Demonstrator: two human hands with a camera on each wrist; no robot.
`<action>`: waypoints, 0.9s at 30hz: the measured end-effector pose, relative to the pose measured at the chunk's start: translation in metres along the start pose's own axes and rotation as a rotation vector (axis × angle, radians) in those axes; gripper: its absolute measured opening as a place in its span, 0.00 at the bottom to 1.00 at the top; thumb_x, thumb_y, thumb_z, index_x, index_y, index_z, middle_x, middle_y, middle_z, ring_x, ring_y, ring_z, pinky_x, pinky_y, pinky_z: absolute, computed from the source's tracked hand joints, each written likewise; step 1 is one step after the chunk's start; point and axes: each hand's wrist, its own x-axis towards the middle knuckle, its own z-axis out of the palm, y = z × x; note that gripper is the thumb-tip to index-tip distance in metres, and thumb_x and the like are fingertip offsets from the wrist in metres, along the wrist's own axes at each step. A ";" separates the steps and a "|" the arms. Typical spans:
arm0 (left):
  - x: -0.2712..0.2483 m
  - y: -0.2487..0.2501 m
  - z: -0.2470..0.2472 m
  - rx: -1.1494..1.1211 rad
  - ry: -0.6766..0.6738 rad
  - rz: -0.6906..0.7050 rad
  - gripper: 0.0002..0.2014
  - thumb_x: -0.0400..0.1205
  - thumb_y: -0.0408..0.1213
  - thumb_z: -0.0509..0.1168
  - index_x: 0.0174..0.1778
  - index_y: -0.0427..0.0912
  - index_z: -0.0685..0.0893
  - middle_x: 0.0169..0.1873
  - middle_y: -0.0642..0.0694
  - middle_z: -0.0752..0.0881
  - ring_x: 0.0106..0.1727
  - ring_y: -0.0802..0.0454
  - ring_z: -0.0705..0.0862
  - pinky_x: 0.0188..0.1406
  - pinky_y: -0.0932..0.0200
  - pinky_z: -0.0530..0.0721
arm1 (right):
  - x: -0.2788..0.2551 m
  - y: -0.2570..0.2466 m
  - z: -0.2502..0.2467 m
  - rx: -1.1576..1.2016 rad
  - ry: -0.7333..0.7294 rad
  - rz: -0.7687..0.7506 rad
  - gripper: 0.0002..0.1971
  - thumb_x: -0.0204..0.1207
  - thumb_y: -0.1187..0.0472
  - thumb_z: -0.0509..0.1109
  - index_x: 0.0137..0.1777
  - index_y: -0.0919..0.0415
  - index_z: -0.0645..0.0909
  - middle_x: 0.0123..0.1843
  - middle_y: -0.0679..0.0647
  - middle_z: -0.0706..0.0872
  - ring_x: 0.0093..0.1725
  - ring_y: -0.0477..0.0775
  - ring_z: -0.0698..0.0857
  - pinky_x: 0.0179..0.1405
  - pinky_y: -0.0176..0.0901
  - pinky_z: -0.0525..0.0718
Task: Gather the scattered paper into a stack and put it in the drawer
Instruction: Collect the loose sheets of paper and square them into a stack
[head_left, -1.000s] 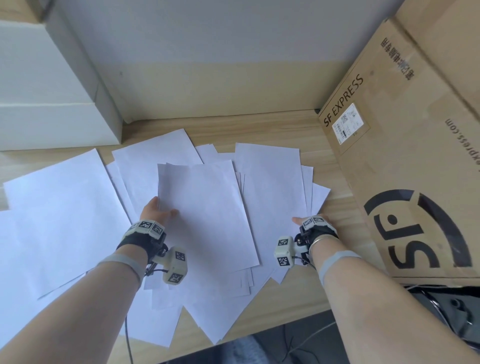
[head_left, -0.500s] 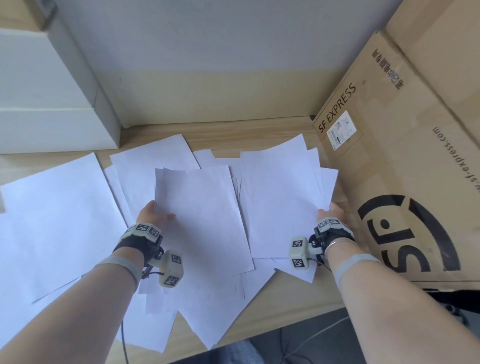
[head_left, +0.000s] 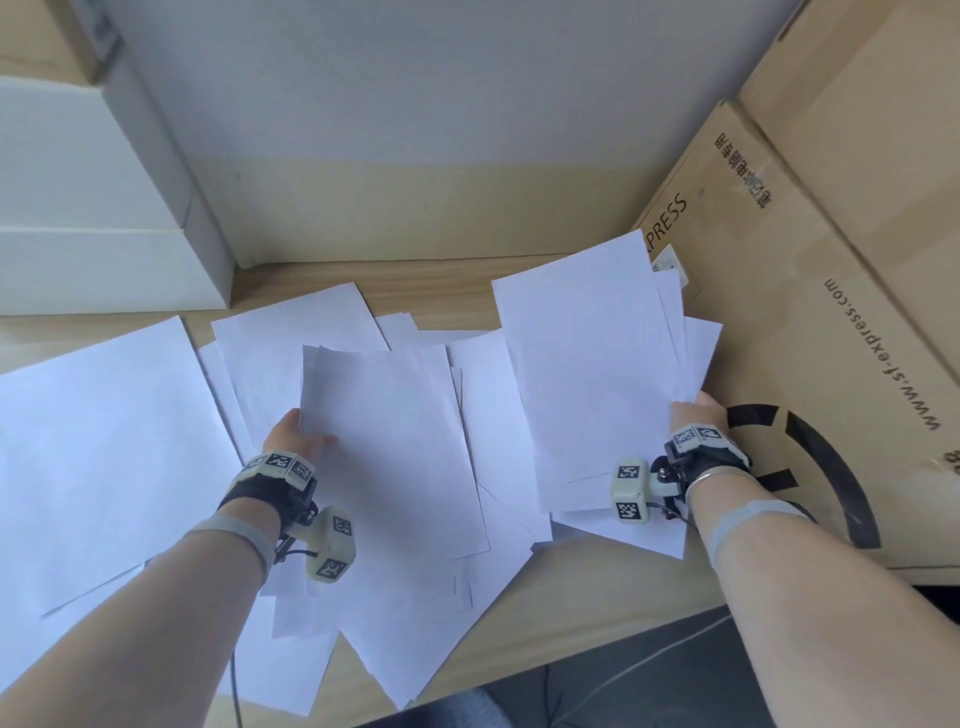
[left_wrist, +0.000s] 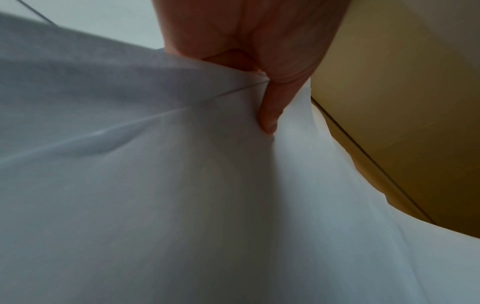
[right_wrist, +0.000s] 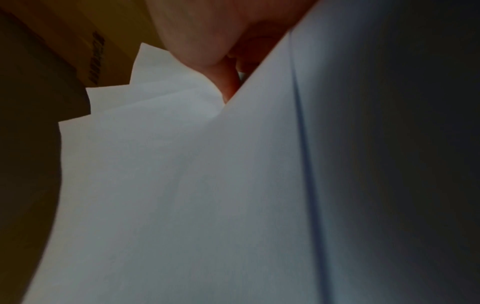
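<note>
1. A fanned bundle of sheets (head_left: 592, 374) is being held at 3 o'clock on the desk (head_left: 597, 597), lifted off the spread, apparently so that it can be laid over the middle pile and the stack started.
2. The bundle is being gripped at its right edge by the right hand (head_left: 693, 418); in the right wrist view the sheets are seen passing between thumb and fingers, their corners staggered and not yet squared.
3. The middle pile (head_left: 395, 447) is being pinched at its left edge by the left hand (head_left: 293, 439), thumb on top, probably to keep it from sliding while more is being added.
4. Loose sheets (head_left: 98, 452) are lying flat from 8 to 10 o'clock, overlapping and ungathered.
5. Both forearms are being held forward and slightly inward, the right wrist raised beside the cardboard box (head_left: 831, 332) at 2 o'clock.
6. The white drawer unit (head_left: 93, 208) is standing at 10 o'clock; whether a drawer is open cannot be told.
7. The task is judged to be early: gathering is under way, nothing is being stowed yet.
</note>
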 end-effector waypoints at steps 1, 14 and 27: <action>-0.001 0.001 0.000 -0.005 -0.001 0.000 0.17 0.76 0.31 0.68 0.60 0.31 0.76 0.57 0.30 0.83 0.53 0.36 0.82 0.51 0.50 0.78 | -0.001 -0.002 0.001 0.000 -0.020 -0.007 0.13 0.80 0.67 0.59 0.33 0.65 0.71 0.28 0.55 0.70 0.41 0.57 0.72 0.41 0.42 0.69; -0.006 0.005 0.002 0.030 -0.022 0.019 0.19 0.77 0.32 0.67 0.63 0.30 0.75 0.60 0.29 0.82 0.60 0.33 0.82 0.59 0.46 0.79 | -0.057 -0.035 0.073 -0.238 -0.511 -0.168 0.19 0.80 0.72 0.59 0.71 0.70 0.74 0.68 0.66 0.80 0.63 0.62 0.81 0.59 0.44 0.76; -0.010 -0.006 -0.010 -0.067 -0.022 -0.050 0.12 0.80 0.28 0.60 0.59 0.32 0.77 0.48 0.33 0.82 0.59 0.33 0.82 0.53 0.51 0.75 | -0.091 -0.072 0.121 -0.134 -0.569 -0.392 0.17 0.79 0.71 0.59 0.67 0.66 0.78 0.55 0.59 0.84 0.50 0.55 0.80 0.47 0.40 0.76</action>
